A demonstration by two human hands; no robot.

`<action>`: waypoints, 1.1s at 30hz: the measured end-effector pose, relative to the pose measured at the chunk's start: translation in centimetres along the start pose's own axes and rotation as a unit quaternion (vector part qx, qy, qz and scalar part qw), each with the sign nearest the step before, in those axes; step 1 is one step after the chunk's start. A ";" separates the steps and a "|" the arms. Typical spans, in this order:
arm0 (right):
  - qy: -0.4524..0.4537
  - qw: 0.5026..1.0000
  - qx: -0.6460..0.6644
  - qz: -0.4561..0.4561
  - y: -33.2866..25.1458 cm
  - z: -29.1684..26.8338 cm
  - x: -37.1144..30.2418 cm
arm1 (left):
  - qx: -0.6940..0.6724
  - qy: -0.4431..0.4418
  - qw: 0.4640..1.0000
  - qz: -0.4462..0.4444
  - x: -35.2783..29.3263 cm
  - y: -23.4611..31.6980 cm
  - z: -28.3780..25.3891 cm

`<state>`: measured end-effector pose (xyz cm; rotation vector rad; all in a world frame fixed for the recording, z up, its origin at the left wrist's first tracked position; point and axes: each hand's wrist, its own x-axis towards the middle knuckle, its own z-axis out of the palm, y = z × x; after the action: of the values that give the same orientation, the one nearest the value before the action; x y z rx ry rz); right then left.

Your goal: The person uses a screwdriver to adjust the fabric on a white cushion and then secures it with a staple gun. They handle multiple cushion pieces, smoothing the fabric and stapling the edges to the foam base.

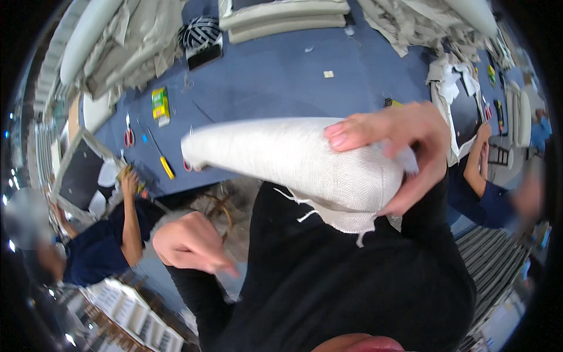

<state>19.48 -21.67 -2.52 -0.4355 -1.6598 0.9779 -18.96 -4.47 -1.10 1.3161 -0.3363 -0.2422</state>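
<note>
- The right hand [419,141] grasped the broad end of a padded piece [264,146] in pale woven fabric, fingers wrapped round the end and fingertips pressed on its upper side.
- The padded piece stretched sideways in front of the person's chest, its narrower end pointing left, over the near part of the blue desk [258,82]; whether it touched the surface could not be told.
- Along the lower edge of the broad end, a fabric flap [346,220] hung with frayed threads, against the black clothing [328,276].
- The left hand [190,242] was blurred, low and well apart from the padded piece, just off the desk's near edge; its fingers looked bent, but how far they were closed could not be told.
- Beyond the padded piece, a wide stretch of desk ran toward two stacked cushions [287,23] at the far edge, with a small pale scrap [328,74] on it.
- Left of that stretch lay a yellow-green box [160,107], scissors [129,138] and a yellow-handled tool [166,167].
- Co-workers' arms bordered the space on both sides.
</note>
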 end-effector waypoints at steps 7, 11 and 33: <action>0.203 0.964 0.094 0.141 0.7 -0.6 3.7 | 0.122 0.386 0.911 0.077 7.8 4.7 -3.2; 0.275 0.946 0.077 0.155 3.6 -1.5 5.6 | 0.261 0.445 0.856 0.018 15.6 5.4 -4.8; 0.269 0.928 -0.256 -0.024 5.6 1.0 9.5 | 0.612 0.427 0.666 0.010 15.1 2.7 -10.9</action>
<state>14.36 -11.97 -1.11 -0.9183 -1.3869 0.3192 -0.95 0.60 0.78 2.5646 0.4217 0.7992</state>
